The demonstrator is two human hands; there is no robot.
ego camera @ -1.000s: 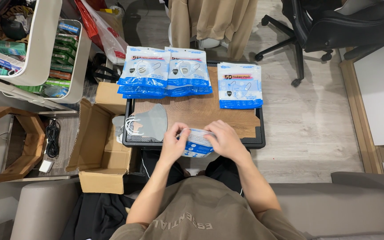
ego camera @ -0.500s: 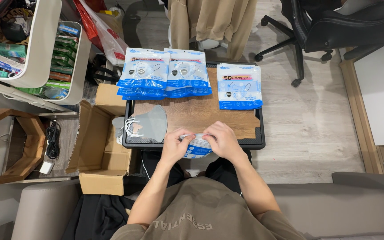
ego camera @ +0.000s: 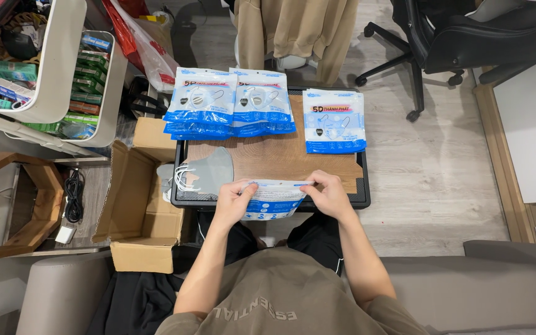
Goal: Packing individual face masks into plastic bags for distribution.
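Blue-and-white mask packet (ego camera: pixel 272 201) at desk (ego camera: pixel 280 155) near edge: left hand (ego camera: pixel 234 201) and right hand (ego camera: pixel 330 193) both grasp its top corners. Grey masks (ego camera: pixel 209 170) lie at left edge.

Home rm, sofa (ego camera: pixel 497 279), office chair (ego camera: pixel 479 31)

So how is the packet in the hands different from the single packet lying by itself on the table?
The held packet is gripped at its top edge by the left hand and right hand, at the table's near edge; the lone packet lies flat and untouched further back. The held packet shows mostly white with small print; the lone packet shows a mask picture. Both are blue and white bags.
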